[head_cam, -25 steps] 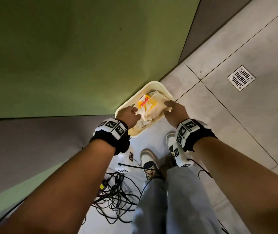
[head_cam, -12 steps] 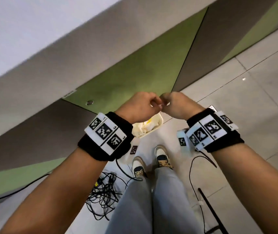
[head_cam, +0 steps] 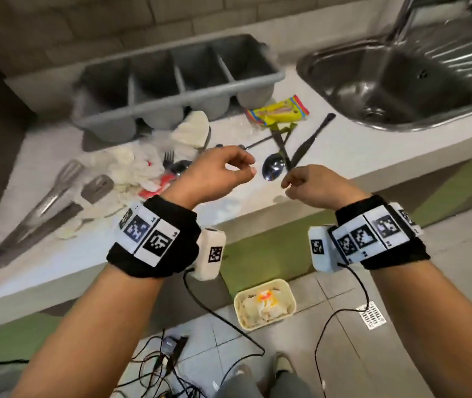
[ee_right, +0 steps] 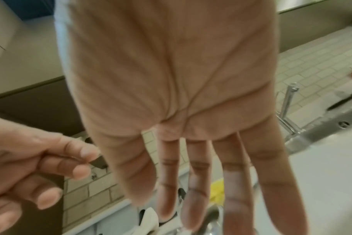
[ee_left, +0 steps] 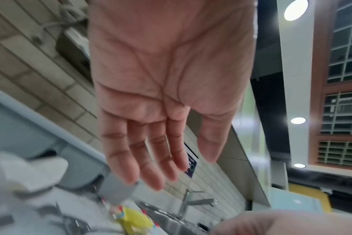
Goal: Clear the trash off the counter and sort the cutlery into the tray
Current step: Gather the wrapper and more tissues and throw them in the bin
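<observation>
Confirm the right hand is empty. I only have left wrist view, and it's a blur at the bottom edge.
Observer: Empty. Right wrist view shows the right hand with straight fingers, holding nothing.
Operator: Trash besides the yellow wrapper?
Observer: Head view shows crumpled white napkins in front of the grey tray.
Operator: Any cutlery sorted?
Observer: No. The tray's four compartments look empty; spoon, knife and fork lie on the counter.
Operator: Bin?
Observer: A cream bin is on the floor below the counter edge, with trash inside.
</observation>
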The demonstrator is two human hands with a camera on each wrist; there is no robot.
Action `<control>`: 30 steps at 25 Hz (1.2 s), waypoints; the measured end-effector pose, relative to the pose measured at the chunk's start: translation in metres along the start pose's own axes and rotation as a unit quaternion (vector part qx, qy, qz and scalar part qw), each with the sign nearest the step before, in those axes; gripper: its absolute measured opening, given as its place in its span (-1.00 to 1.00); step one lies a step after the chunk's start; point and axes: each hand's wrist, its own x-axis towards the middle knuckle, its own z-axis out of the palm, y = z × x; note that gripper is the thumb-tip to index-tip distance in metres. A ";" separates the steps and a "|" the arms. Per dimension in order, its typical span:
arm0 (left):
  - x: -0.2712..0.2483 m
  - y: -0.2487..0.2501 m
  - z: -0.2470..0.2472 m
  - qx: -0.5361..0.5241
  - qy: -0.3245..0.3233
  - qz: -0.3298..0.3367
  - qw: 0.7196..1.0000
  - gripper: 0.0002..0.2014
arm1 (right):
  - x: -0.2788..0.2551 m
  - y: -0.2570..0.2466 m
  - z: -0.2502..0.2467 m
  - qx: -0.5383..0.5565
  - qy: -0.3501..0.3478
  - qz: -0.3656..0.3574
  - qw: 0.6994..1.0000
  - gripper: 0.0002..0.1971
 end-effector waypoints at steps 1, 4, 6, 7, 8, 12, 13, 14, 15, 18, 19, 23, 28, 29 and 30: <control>0.001 0.000 -0.013 0.002 0.022 -0.003 1.000 -0.79 | 0.002 -0.008 -0.007 0.007 0.024 -0.004 1.000 -0.77; 0.008 -0.005 -0.043 0.010 0.082 -0.033 0.996 -0.75 | 0.009 -0.019 -0.020 0.009 0.065 0.004 0.998 -0.79; 0.017 -0.013 -0.054 0.020 0.110 -0.071 0.991 -0.71 | 0.019 -0.018 -0.025 0.000 0.074 0.015 0.997 -0.79; 0.024 -0.018 -0.058 0.024 0.120 -0.085 0.989 -0.69 | 0.027 -0.016 -0.027 -0.007 0.080 0.020 0.997 -0.79; 0.031 -0.023 -0.061 0.029 0.128 -0.096 0.987 -0.68 | 0.035 -0.014 -0.030 -0.011 0.088 0.027 0.996 -0.78; 0.076 -0.030 -0.058 0.060 0.135 -0.132 0.980 -0.65 | 0.078 0.004 -0.046 0.000 0.115 0.051 0.992 -0.77; 0.090 -0.031 -0.054 0.068 0.133 -0.138 0.979 -0.66 | 0.090 0.010 -0.051 -0.003 0.117 0.057 0.992 -0.77; 0.101 -0.031 -0.049 0.074 0.125 -0.142 0.979 -0.66 | 0.099 0.015 -0.054 -0.007 0.114 0.065 0.991 -0.76; 0.116 -0.029 -0.043 0.077 0.117 -0.143 0.980 -0.65 | 0.112 0.020 -0.059 -0.011 0.110 0.072 0.991 -0.75; 0.156 -0.018 -0.024 0.082 0.081 -0.143 0.983 -0.58 | 0.152 0.031 -0.077 -0.023 0.107 0.084 0.990 -0.72; 0.169 -0.015 -0.017 0.098 0.071 -0.132 0.984 -0.57 | 0.167 0.033 -0.082 -0.029 0.114 0.085 0.989 -0.69; 0.207 -0.017 0.007 0.184 0.011 -0.142 0.973 -0.54 | 0.213 0.032 -0.096 -0.060 0.113 0.096 0.987 -0.54; 0.224 -0.023 0.017 0.232 0.014 -0.190 0.954 -0.71 | 0.250 0.026 -0.097 -0.040 0.088 0.114 0.989 -0.43; 0.225 -0.025 0.016 0.215 0.032 -0.197 0.956 -0.72 | 0.255 0.024 -0.096 -0.024 0.092 0.118 0.988 -0.41; 0.225 -0.026 0.014 0.190 0.051 -0.203 0.959 -0.73 | 0.258 0.022 -0.094 -0.006 0.095 0.126 0.987 -0.38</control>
